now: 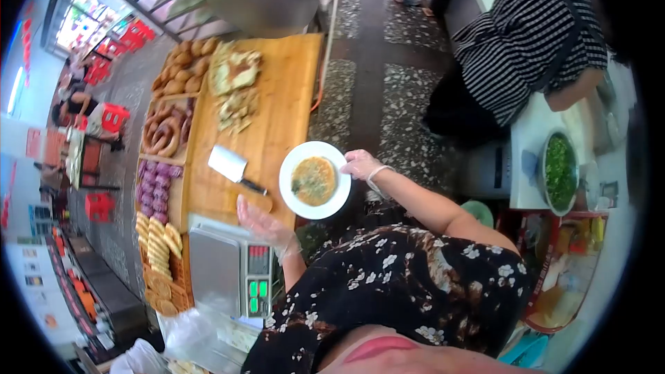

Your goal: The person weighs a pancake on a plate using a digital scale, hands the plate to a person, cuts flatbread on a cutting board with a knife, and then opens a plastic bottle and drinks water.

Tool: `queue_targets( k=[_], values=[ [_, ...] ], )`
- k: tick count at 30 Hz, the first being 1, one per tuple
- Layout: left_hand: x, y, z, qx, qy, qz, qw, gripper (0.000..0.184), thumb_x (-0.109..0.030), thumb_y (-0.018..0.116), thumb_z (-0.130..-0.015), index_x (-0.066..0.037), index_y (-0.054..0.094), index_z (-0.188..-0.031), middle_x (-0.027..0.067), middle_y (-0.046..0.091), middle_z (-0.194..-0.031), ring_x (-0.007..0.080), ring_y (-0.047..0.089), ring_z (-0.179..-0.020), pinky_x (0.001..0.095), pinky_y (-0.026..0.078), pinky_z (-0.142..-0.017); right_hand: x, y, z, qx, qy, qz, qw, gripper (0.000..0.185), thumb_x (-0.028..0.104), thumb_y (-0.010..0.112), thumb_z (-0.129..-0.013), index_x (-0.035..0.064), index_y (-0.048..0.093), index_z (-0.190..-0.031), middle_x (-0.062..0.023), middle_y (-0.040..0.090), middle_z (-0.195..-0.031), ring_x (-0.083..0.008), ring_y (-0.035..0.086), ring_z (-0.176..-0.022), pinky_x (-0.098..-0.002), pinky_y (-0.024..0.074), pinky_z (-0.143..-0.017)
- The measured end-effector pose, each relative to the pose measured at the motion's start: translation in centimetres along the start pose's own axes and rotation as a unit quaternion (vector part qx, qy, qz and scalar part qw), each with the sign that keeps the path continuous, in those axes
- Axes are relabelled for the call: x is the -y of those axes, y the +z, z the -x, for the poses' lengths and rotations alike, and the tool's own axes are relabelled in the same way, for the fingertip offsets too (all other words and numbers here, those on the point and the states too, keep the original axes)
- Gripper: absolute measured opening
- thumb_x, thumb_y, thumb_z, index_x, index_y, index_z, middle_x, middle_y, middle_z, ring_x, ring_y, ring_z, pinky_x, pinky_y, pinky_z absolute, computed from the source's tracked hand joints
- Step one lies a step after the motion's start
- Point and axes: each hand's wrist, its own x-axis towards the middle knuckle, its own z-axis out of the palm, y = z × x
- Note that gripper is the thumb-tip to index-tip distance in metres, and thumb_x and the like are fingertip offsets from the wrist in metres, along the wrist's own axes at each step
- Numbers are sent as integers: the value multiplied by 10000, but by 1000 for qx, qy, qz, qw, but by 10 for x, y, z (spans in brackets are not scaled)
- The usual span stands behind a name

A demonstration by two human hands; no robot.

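Observation:
My right hand (361, 165), in a clear plastic glove, grips the right rim of a white plate (286, 183). On the plate is a round of yellowish food (313, 181) flecked with green. My left hand (264, 226), gloved too, is held with fingers stretched out and nothing in it, between the plate and a digital scale (216, 263). A cleaver (227, 163) with a dark handle lies on the wooden board (287, 90) just beyond that hand. Farther up the board are a large flatbread (235, 69) and a pile of cut pieces (237, 111).
Along the board's left side, trays hold brown buns (183, 69), sausage rings (163, 131), purple pieces (154, 185) and pale sliced pieces (158, 246). Plastic bags (190, 339) lie below the scale. To the right, a person in a striped top (526, 41) stands by a bowl of chopped greens (558, 170).

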Motion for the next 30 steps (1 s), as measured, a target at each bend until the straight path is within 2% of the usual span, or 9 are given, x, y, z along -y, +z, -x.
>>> queue_targets(
  k=[4, 6, 10, 14, 16, 22, 26, 28, 30],
  values=[
    [-55, 115, -20, 78, 99, 82, 989, 280, -87, 444, -909, 50, 496, -1148, 195, 557, -1110, 337, 525, -1038, 410, 403, -916, 38, -113, -21, -124, 32, 51, 991, 114, 98, 625, -716, -2, 618, -770, -46, 587, -664, -129, 534, -594, -285, 438, -556],
    [-14, 133, -22, 199, 152, 73, 965, 249, -58, 462, -885, 29, 522, -1110, 181, 573, -1085, 331, 539, -1005, 406, 415, -899, 0, -104, -60, -164, -10, -3, 986, 82, 86, 629, -723, 9, 606, -742, -39, 570, -643, -117, 512, -554, -272, 422, -517],
    [-4, 235, -40, 252, 100, 119, 955, 249, -54, 483, -870, 9, 518, -1109, 172, 589, -1037, 335, 554, -957, 406, 430, -850, 22, -166, -127, -221, -18, -201, 954, 49, 54, 635, -737, 27, 609, -769, -12, 563, -644, -82, 472, -502, -237, 385, -449],
    [11, 336, -88, 327, 162, 100, 926, 265, -28, 509, -833, -22, 534, -1098, 167, 588, -1039, 341, 549, -965, 399, 436, -852, 38, -214, -193, -267, -41, -252, 929, 72, 49, 628, -744, 22, 619, -809, -7, 580, -684, -74, 488, -545, -215, 377, -474],
    [-16, 411, -125, 348, 186, 120, 911, 284, -33, 532, -814, -38, 536, -1099, 158, 588, -1027, 335, 548, -956, 406, 435, -859, 64, -272, -221, -274, 21, -217, 937, 95, 46, 617, -751, 11, 624, -838, -22, 602, -725, -88, 521, -598, -219, 401, -517],
    [-111, 582, -190, 460, 294, 147, 825, 304, -150, 591, -806, -52, 535, -1088, 145, 590, -1014, 313, 548, -981, 399, 436, -877, 111, -363, -271, -347, -71, -156, 922, 154, 59, 621, -743, -7, 618, -883, -33, 616, -781, -107, 546, -655, -245, 437, -587],
    [-158, 708, -195, 470, 379, 79, 793, 410, -289, 641, -775, -55, 533, -1095, 136, 600, -994, 299, 579, -929, 401, 472, -785, 131, -427, -317, -324, -40, -203, 923, 93, 53, 613, -748, 20, 604, -835, -8, 582, -686, -49, 443, -486, -190, 307, -417],
    [-181, 760, -207, 520, 352, 27, 778, 465, -367, 655, -760, -46, 560, -1081, 155, 599, -1003, 302, 577, -937, 389, 465, -806, 149, -454, -349, -306, -30, -314, 898, 121, 22, 626, -742, 17, 610, -862, -9, 589, -690, -55, 465, -496, -186, 319, -423],
    [-200, 819, -223, 573, 288, -65, 765, 478, -419, 647, -755, -48, 587, -1051, 152, 614, -959, 300, 601, -874, 391, 477, -764, 168, -496, -398, -293, -61, -292, 908, 132, 15, 639, -736, 15, 615, -866, -4, 589, -693, -50, 455, -488, -185, 312, -419]
  ],
)
